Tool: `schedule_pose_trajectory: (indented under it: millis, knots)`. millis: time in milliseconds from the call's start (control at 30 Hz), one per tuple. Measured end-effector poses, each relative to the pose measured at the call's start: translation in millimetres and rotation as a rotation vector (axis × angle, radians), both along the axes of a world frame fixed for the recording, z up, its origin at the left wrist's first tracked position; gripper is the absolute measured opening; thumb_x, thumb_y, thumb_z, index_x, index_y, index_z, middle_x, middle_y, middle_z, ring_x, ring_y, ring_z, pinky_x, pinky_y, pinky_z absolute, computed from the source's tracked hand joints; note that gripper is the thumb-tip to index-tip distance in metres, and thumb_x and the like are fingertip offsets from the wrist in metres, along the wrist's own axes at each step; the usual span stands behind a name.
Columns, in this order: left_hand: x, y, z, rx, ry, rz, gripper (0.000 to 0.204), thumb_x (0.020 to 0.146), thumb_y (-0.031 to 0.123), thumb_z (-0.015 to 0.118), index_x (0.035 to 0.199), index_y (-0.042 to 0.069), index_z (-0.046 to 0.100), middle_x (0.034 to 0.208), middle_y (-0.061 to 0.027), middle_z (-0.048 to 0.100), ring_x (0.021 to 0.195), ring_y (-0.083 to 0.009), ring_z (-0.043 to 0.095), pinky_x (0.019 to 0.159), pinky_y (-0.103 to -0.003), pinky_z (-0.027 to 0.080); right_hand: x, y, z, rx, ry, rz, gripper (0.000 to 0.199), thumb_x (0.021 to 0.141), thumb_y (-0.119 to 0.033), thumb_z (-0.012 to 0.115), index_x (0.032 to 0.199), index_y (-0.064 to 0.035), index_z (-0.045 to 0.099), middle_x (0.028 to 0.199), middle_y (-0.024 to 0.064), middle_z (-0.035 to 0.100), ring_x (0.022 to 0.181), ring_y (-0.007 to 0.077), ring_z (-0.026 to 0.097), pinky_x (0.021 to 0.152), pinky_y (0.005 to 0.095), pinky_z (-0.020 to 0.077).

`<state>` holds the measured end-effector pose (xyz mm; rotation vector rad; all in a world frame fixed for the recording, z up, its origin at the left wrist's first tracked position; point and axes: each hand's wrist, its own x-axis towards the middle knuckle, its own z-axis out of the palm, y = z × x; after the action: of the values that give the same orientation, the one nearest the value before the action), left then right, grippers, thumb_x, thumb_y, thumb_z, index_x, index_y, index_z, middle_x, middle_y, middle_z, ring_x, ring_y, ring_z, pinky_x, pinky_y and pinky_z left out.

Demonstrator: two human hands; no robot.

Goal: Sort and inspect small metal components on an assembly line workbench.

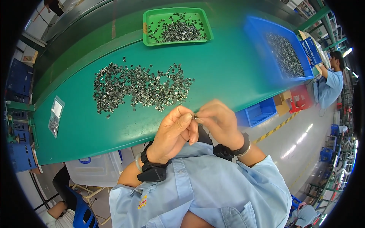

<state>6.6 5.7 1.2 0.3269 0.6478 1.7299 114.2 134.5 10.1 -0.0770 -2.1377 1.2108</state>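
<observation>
Close to my body, just past the front edge of the green bench (216,72), a tiny shiny metal piece (195,117) is pinched between the fingertips of both hands. My left hand (173,131) grips it from the left with thumb and forefinger, the other fingers curled. From the right, my right hand (221,123) meets it in a pinch, its fingers slightly blurred. The exact shape of the piece is too small to make out. Beyond my hands, a loose pile of small square metal pieces (110,85) is spread over the bench.
A green tray (178,43) of similar pieces stands at the back. On the right is a large blue bin (262,41) full of metal parts. A clear bag (56,114) lies at the left. Below stand a lidded plastic box (91,171) and a blue crate (260,113). A person (327,87) works far right.
</observation>
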Motion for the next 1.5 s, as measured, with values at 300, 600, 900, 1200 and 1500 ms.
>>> schedule_pose_trajectory:
  millis: [300, 600, 900, 1200, 1500]
  knots:
    - [-2, -1, -5, 0.072, -0.118, -0.036, 0.016, 0.095, 0.022, 0.051, 0.093, 0.007, 0.048, 0.067, -0.0066, 0.056, 0.054, -0.0144, 0.051, 0.049, -0.028, 0.040, -4, -3, 1, 0.032, -0.007, 0.030, 0.014, 0.078, 0.001, 0.065, 0.088, -0.0049, 0.058, 0.081, 0.0080, 0.061, 0.073, 0.0217, 0.060, 0.061, 0.0305, 0.0483]
    - [-8, -2, -7, -0.038, 0.093, -0.005, 0.016, 0.096, 0.023, 0.049, 0.099, 0.007, 0.047, 0.071, -0.0051, 0.054, 0.051, -0.0158, 0.050, 0.048, -0.028, 0.041, -9, 1, -2, 0.057, -0.026, 0.042, 0.014, 0.078, 0.001, 0.066, 0.088, -0.0046, 0.058, 0.080, 0.0080, 0.061, 0.073, 0.0216, 0.061, 0.061, 0.0301, 0.0486]
    - [-21, -2, -5, -0.008, 0.012, 0.047, 0.020, 0.098, 0.020, 0.043, 0.112, 0.006, 0.045, 0.080, -0.0082, 0.055, 0.058, -0.0151, 0.052, 0.052, -0.029, 0.043, -70, 83, 27, -0.059, -0.365, -0.104, 0.011, 0.085, -0.009, 0.064, 0.090, -0.0008, 0.060, 0.082, 0.0052, 0.063, 0.077, 0.0134, 0.060, 0.071, 0.0267, 0.0486]
    - [-30, -4, -8, 0.023, -0.087, -0.056, 0.019, 0.098, 0.016, 0.041, 0.114, 0.005, 0.044, 0.081, -0.0089, 0.055, 0.060, -0.0161, 0.053, 0.056, -0.031, 0.044, -126, 141, 54, -0.008, -0.162, -0.211, 0.013, 0.085, -0.007, 0.062, 0.095, 0.0000, 0.061, 0.086, 0.0057, 0.064, 0.078, 0.0104, 0.060, 0.071, 0.0250, 0.0495]
    - [-30, -4, -13, 0.039, -0.047, -0.110, 0.020, 0.098, 0.017, 0.042, 0.114, 0.005, 0.045, 0.081, -0.0100, 0.055, 0.060, -0.0173, 0.054, 0.056, -0.032, 0.045, -58, 95, 10, 0.381, -0.496, -0.012, 0.017, 0.079, -0.008, 0.066, 0.095, -0.0053, 0.063, 0.086, 0.0063, 0.058, 0.082, 0.0220, 0.058, 0.074, 0.0337, 0.0463]
